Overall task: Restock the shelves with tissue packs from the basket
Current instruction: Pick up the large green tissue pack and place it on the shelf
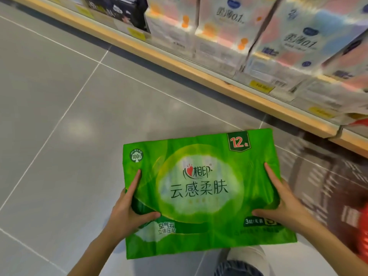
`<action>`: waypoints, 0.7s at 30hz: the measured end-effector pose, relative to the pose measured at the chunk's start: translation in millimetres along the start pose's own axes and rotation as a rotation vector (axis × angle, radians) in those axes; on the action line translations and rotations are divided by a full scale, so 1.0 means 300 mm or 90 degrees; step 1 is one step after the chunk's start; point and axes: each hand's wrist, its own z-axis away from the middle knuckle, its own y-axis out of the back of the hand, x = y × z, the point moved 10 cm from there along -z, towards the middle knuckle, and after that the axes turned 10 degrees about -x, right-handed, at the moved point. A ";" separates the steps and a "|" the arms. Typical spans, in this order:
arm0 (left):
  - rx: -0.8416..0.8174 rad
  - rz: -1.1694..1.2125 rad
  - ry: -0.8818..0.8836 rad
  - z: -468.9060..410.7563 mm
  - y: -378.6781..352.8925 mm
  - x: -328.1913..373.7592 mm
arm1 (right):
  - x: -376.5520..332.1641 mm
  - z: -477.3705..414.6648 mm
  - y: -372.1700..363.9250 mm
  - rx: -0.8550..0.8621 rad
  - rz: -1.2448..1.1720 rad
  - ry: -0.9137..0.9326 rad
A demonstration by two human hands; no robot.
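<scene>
Your left hand (129, 208) and right hand (286, 202) clamp the two short ends of the green tissue pack (203, 192), thumbs on top, held flat above the floor in front of the shelf's front edge (179, 62). Keep the squeeze even so the soft wrapping doesn't sag, and aim for a free gap; the front row looks full.

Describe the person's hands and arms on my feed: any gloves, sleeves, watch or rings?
Both hands are bare: no gloves on the left hand or the right hand. No rings or watch show on the fingers and wrists in view. Both forearms are uncovered as far down as the picture's edge, so no sleeve cuffs appear. Nails look short and unpainted, though the image is slightly soft.
</scene>
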 end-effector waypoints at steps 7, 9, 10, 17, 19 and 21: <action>0.021 0.000 0.018 0.125 0.085 0.107 | -0.210 0.079 0.016 -0.019 0.066 0.051; 0.036 0.005 0.024 0.197 0.152 0.163 | -0.306 0.131 0.033 -0.028 0.070 0.076; 0.046 0.002 0.026 0.238 0.194 0.199 | -0.358 0.165 0.047 -0.026 0.074 0.087; 0.096 -0.034 -0.037 0.583 0.605 0.676 | -0.830 0.561 0.250 0.013 0.030 0.165; 0.102 -0.041 -0.078 0.661 0.703 0.836 | -0.959 0.672 0.321 0.043 0.042 0.182; 0.113 -0.062 -0.114 0.777 0.820 1.028 | -1.115 0.828 0.422 0.080 0.046 0.201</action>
